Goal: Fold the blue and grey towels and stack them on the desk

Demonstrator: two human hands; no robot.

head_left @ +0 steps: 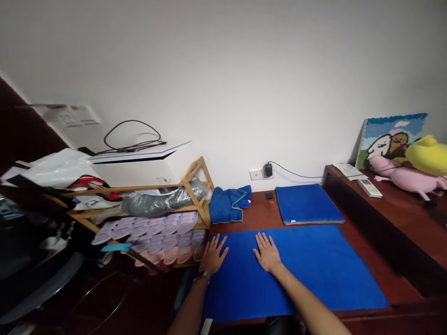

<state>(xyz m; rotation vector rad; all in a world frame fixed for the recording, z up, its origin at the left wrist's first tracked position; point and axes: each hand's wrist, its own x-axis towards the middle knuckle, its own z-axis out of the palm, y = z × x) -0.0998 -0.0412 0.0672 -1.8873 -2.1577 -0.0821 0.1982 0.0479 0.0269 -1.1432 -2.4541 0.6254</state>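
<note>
A blue towel (pixel 314 270) lies spread flat on the reddish-brown desk (pixel 258 209). On its far left corner rests my left hand (pixel 213 256), palm down with fingers spread; a watch is on that wrist. My right hand (pixel 267 252) lies flat near the towel's far edge, left of its middle, fingers apart. Neither hand grips anything. Just beyond the spread towel, at the right, is a neat stack of folded blue towels (pixel 307 203). A crumpled blue cloth (pixel 228 204) with a green edge sits beyond my left hand.
Left of the desk stands a wooden rack (pixel 199 186) with rows of lilac and pink slippers (pixel 157 232) and a white box (pixel 136 170). A black plug (pixel 268 169) is in the wall. On the raised right side lie a remote (pixel 369 188) and a pink plush toy (pixel 401 174).
</note>
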